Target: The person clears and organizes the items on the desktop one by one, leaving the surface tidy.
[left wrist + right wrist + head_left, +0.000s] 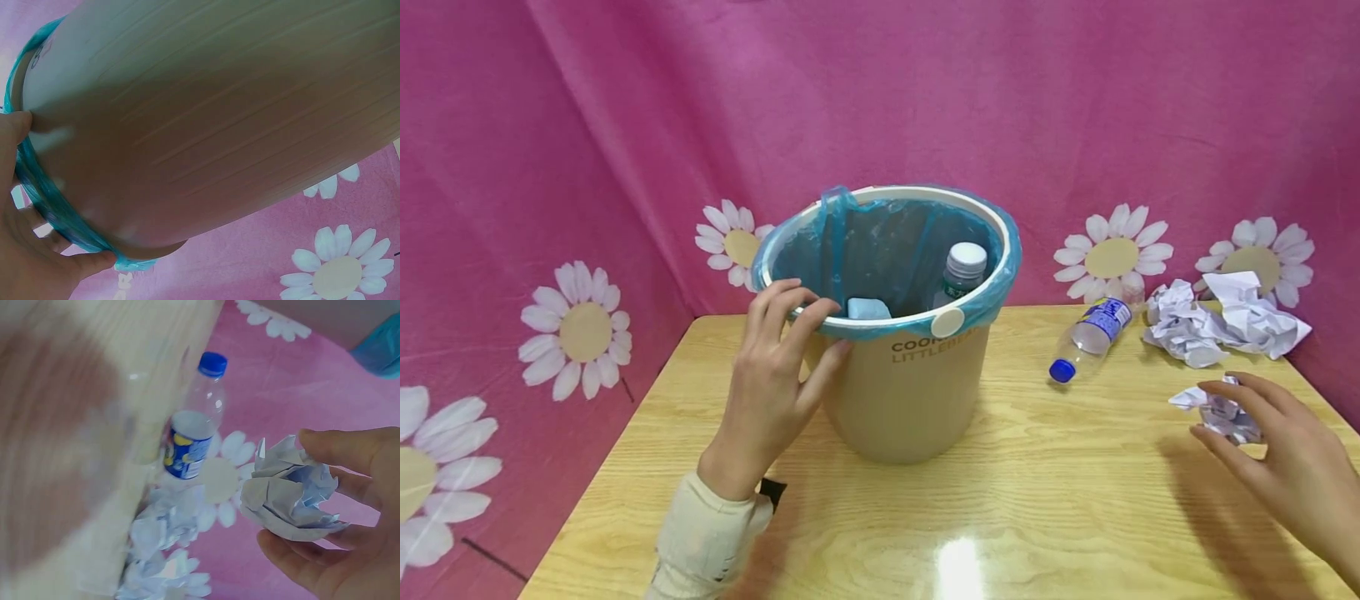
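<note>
Left hand: the left hand (767, 375) is at the near left of the bin (902, 408); its fingers are clamped on the rim (917, 323), thumb outside, the others bent over the edge; a pale sleeve (707, 542) covers the wrist.
Right hand: the right hand (1292, 467) is out at the right, well apart from the bin; its fingers are clamped on a paper ball (290, 494), pinching it against the thumb.
Paper ball: held up off the counter (1037, 508), nearer the person than the other crumpled papers.
Bin: stands on the counter; beige, with lettering just under the rim; a blue bag (1011, 271) lines it and folds over the edge.
In the bin: a bottle with a white cap (966, 260), upright at the right; a pale blue thing (868, 309) near the left fingers, too hidden to name.
Blue-capped bottle: the blue-capped bottle (1093, 333) lies on its side between bin and papers; its cap points toward the person.
Papers: the papers (1195, 329) lie crumpled together at the far right, just beside that bottle.
Backdrop: pink cloth (925, 92) with white daisies, behind the counter.
</note>
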Demonstrator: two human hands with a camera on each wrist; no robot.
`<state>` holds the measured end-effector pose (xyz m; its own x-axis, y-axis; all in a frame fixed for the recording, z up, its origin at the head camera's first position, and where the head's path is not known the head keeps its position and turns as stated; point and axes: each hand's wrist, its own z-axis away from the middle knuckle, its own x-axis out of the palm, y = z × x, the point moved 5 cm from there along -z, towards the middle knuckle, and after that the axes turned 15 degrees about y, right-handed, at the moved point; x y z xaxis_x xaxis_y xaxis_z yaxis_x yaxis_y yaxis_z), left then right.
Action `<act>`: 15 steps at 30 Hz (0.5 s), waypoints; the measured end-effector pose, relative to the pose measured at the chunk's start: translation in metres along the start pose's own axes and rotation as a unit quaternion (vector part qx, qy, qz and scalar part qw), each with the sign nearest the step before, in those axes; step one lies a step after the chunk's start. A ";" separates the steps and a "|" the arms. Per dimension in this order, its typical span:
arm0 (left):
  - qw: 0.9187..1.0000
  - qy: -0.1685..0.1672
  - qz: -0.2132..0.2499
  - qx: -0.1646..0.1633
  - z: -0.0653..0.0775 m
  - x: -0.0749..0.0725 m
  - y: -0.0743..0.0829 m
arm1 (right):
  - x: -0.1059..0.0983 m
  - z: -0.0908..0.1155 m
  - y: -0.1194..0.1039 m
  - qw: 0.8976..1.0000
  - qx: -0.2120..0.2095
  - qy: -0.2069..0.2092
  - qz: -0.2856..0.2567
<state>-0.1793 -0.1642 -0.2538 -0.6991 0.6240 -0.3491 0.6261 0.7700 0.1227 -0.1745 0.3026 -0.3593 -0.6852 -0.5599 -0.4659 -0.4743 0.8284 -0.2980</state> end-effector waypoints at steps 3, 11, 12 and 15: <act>1.000 -0.001 -0.001 0.003 -0.001 0.001 0.001 | -0.002 -0.008 -0.011 1.000 -0.022 0.013 -0.010; 1.000 -0.008 -0.006 0.000 -0.001 0.002 0.001 | -0.007 -0.037 -0.048 0.998 -0.063 0.011 -0.021; 1.000 -0.006 -0.006 -0.001 -0.001 0.001 0.001 | -0.007 -0.040 -0.052 0.998 -0.062 0.006 -0.020; 1.000 -0.005 -0.007 -0.001 0.000 0.000 0.000 | -0.007 -0.049 -0.067 0.998 -0.060 0.002 -0.022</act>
<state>-0.1792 -0.1643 -0.2539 -0.7039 0.6122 -0.3602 0.6157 0.7787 0.1205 -0.1645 0.2500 -0.2953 -0.6645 -0.5963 -0.4504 -0.5671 0.7949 -0.2157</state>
